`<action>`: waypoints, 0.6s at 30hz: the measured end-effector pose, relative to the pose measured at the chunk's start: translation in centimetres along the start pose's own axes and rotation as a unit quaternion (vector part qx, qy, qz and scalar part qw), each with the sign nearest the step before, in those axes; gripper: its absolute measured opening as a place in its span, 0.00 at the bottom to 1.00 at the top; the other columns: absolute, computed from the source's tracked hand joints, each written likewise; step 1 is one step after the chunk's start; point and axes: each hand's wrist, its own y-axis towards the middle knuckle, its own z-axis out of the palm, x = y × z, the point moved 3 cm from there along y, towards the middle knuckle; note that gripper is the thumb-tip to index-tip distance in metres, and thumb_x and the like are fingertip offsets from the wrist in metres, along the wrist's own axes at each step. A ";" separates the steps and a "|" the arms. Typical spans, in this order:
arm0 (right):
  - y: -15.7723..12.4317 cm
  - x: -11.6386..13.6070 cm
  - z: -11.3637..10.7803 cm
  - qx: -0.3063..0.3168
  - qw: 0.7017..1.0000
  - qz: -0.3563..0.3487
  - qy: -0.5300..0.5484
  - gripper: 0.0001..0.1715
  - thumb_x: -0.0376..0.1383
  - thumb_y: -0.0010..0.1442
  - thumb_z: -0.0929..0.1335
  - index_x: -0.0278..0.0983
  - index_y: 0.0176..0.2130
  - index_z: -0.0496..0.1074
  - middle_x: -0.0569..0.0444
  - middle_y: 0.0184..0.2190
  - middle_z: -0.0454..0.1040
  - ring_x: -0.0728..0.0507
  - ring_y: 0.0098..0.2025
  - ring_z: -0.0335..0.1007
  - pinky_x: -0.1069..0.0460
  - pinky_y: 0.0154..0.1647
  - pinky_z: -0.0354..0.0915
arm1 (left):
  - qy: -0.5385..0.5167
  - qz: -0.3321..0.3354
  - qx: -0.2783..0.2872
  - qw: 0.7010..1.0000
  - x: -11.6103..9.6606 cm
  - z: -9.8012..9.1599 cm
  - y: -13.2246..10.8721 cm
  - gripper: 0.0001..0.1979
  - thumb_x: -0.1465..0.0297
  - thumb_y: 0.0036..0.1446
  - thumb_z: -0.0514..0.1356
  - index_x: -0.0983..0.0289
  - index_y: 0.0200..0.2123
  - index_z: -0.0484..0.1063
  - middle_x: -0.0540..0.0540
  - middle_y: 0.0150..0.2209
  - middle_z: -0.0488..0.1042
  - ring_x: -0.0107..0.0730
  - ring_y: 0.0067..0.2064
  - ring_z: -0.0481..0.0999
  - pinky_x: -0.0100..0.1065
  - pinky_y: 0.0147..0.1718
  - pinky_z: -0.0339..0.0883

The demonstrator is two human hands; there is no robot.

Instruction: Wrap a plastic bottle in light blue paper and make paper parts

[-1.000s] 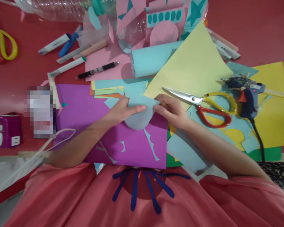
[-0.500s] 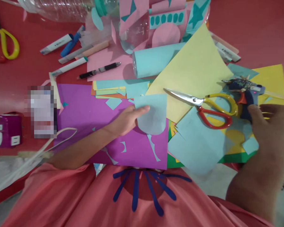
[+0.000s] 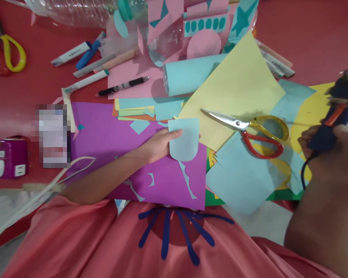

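Observation:
My left hand [image 3: 162,144] is closed on a light blue paper piece [image 3: 185,144] with a rounded lower edge, thumb on top. It is over a purple sheet [image 3: 95,131] scattered with thin blue offcuts. At the far right my right hand [image 3: 327,148] is wrapped round the handle of a dark blue glue gun [image 3: 326,135], raised and somewhat blurred. A black cord hangs from its grip. Scissors with red and yellow handles [image 3: 262,133] lie between my hands, across a pale yellow sheet [image 3: 234,85] and a light blue sheet [image 3: 243,173].
Toward the back stand a clear bottle [image 3: 75,13], a blue paper-wrapped cylinder [image 3: 194,73] and pink paper pieces with teal shapes. Markers [image 3: 87,81] and a black pen [image 3: 123,86] lie at the left. More scissors [image 3: 13,54] and a purple pack [image 3: 7,158] are farther left.
My right hand has taken hold of the glue gun and lifted it off the papers, up and to the right. My left hand still holds the blue piece, slightly turned.

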 end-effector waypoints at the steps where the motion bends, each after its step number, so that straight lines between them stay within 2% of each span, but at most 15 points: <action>1: -0.6 0.2 0.5 0.042 0.999 0.021 0.008 0.22 0.52 0.31 0.74 0.42 0.13 0.64 0.55 0.16 0.56 0.48 0.21 0.56 0.44 0.24 0.48 | 0.003 0.000 -0.001 1.000 0.0 0.1 0.0 0.19 0.59 0.54 0.64 0.65 0.43 0.76 0.65 0.47 0.80 0.51 0.55 0.76 0.47 0.52 0.70; 3: -2.2 0.9 1.9 0.146 0.986 0.079 0.030 0.20 0.53 0.32 0.75 0.43 0.18 0.70 0.57 0.17 0.52 0.50 0.21 0.51 0.45 0.23 0.47 | 0.010 -0.001 -0.002 1.000 0.1 0.1 -0.1 0.19 0.58 0.54 0.63 0.65 0.42 0.76 0.64 0.46 0.80 0.50 0.54 0.77 0.47 0.51 0.71; 6: -5.0 2.2 4.3 0.260 0.953 0.136 0.075 0.21 0.54 0.33 0.77 0.44 0.21 0.71 0.60 0.16 0.48 0.50 0.20 0.47 0.48 0.21 0.45 | 0.043 -0.016 -0.024 0.999 0.3 -0.1 -0.1 0.19 0.56 0.52 0.64 0.65 0.39 0.76 0.63 0.44 0.81 0.49 0.50 0.79 0.44 0.48 0.72; 9: -7.3 2.3 6.1 0.322 0.923 0.183 0.104 0.24 0.52 0.30 0.79 0.44 0.23 0.71 0.56 0.18 0.61 0.49 0.20 0.55 0.50 0.19 0.50 | 0.101 -0.009 -0.080 0.992 0.3 -0.5 -0.2 0.19 0.54 0.51 0.64 0.65 0.36 0.76 0.59 0.39 0.82 0.44 0.44 0.81 0.40 0.44 0.73; 12: -8.9 1.8 7.2 0.369 0.902 0.199 0.103 0.23 0.49 0.34 0.79 0.43 0.29 0.74 0.51 0.27 0.74 0.48 0.19 0.60 0.49 0.18 0.56 | 0.202 0.057 -0.149 0.966 -0.2 -0.7 -0.6 0.19 0.52 0.49 0.64 0.64 0.31 0.75 0.53 0.31 0.80 0.36 0.34 0.79 0.35 0.35 0.72; 15: -10.1 1.6 8.4 0.405 0.893 0.174 0.095 0.16 0.45 0.42 0.77 0.39 0.28 0.75 0.49 0.25 0.75 0.48 0.19 0.62 0.49 0.18 0.58 | 0.286 0.111 -0.198 0.931 -0.9 -0.5 -1.2 0.21 0.50 0.50 0.63 0.63 0.24 0.70 0.50 0.23 0.73 0.30 0.26 0.71 0.31 0.25 0.64; 18: -11.0 1.8 9.7 0.425 0.881 0.168 0.121 0.15 0.44 0.44 0.76 0.37 0.27 0.75 0.51 0.22 0.72 0.49 0.19 0.62 0.51 0.17 0.57 | 0.307 0.134 -0.203 0.920 -1.2 -0.3 -1.3 0.22 0.48 0.49 0.62 0.62 0.23 0.67 0.49 0.21 0.69 0.28 0.24 0.67 0.31 0.22 0.60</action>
